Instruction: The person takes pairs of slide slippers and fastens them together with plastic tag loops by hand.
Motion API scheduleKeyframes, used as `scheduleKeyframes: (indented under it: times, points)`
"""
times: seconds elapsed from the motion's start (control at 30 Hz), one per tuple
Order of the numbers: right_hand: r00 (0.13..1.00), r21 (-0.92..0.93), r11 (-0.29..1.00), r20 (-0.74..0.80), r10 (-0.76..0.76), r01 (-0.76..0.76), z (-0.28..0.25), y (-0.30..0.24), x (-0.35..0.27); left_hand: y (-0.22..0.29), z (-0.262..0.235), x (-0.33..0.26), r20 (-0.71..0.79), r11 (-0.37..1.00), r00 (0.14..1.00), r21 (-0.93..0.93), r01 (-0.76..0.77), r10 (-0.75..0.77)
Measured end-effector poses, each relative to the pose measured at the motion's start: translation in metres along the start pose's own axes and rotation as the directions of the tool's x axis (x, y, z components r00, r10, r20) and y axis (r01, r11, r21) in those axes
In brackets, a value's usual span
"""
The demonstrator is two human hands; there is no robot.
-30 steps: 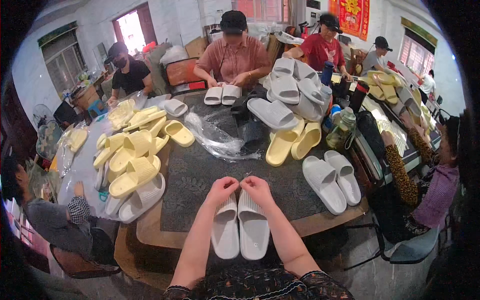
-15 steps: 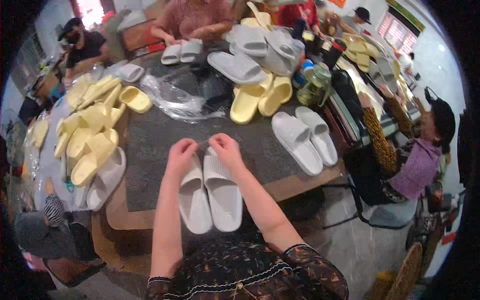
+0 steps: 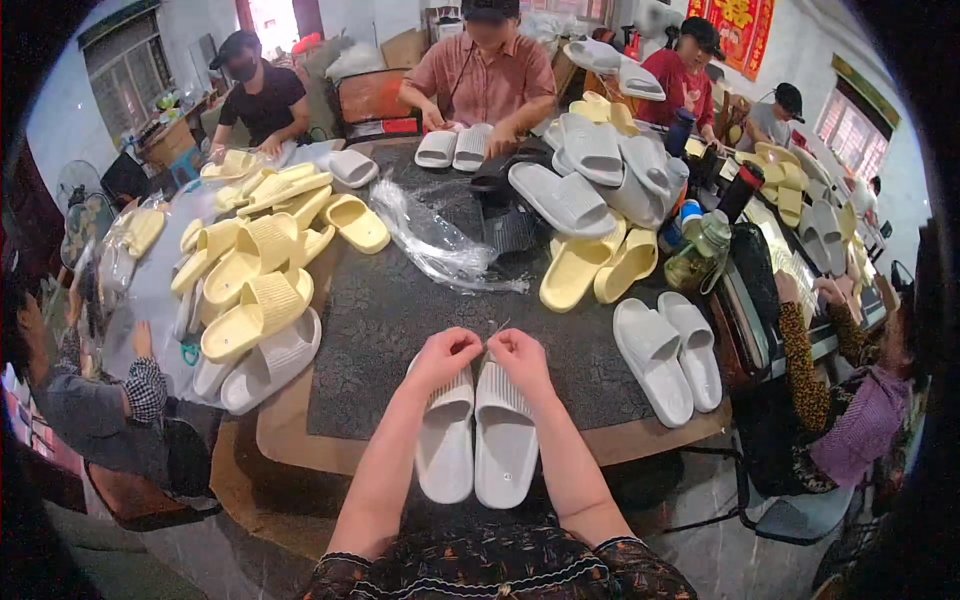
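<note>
A pair of light grey ribbed slide slippers lies side by side at the table's near edge, heels toward me. My left hand (image 3: 447,358) is closed in a pinch over the toe of the left slipper (image 3: 445,455); what it pinches is too small to make out. Over the toe of the right slipper (image 3: 506,450), my right hand (image 3: 520,362) is also pinched. A thin strand (image 3: 498,325) shows at its fingertips. The fingertips of both hands are close together, and my forearms run along the outer sides of the pair.
Yellow slippers (image 3: 258,312) are heaped at left; more grey slippers (image 3: 565,197) are piled at far right. Another grey pair (image 3: 655,365) lies right of mine. Clear plastic bags (image 3: 430,240) lie mid-table, a jar (image 3: 700,255) beyond. Several people work around the tables.
The view has shifted, bringing more of the room and the people into it. My fingertips have come closer together over the slippers' toes. The grey pair remains between my forearms.
</note>
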State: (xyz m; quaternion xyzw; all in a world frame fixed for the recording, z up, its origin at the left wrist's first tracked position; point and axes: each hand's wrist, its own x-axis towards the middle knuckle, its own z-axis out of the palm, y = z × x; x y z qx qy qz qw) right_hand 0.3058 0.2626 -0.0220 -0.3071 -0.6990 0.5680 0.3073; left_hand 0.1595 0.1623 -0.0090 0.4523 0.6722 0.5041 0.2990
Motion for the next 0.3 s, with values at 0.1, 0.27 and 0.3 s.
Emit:
scheduleKeyframes:
  times: [0.1,0.27,0.3]
  points:
    - [0.989,0.146,0.989,-0.148,0.025,-0.003,-0.001,-0.003,0.004,-0.002,0.000,0.005,-0.050,0.996,0.995,0.014,-0.086,0.087]
    - [0.948,0.131,0.972,-0.280,-0.152,0.194,0.000,-0.018,0.000,-0.010,-0.006,0.012,-0.115,0.997,0.992,-0.050,-0.055,0.049]
    - [0.946,0.130,0.971,-0.284,-0.157,0.200,0.000,-0.021,0.000,-0.014,-0.007,0.016,-0.117,0.998,0.991,-0.013,-0.065,0.063]
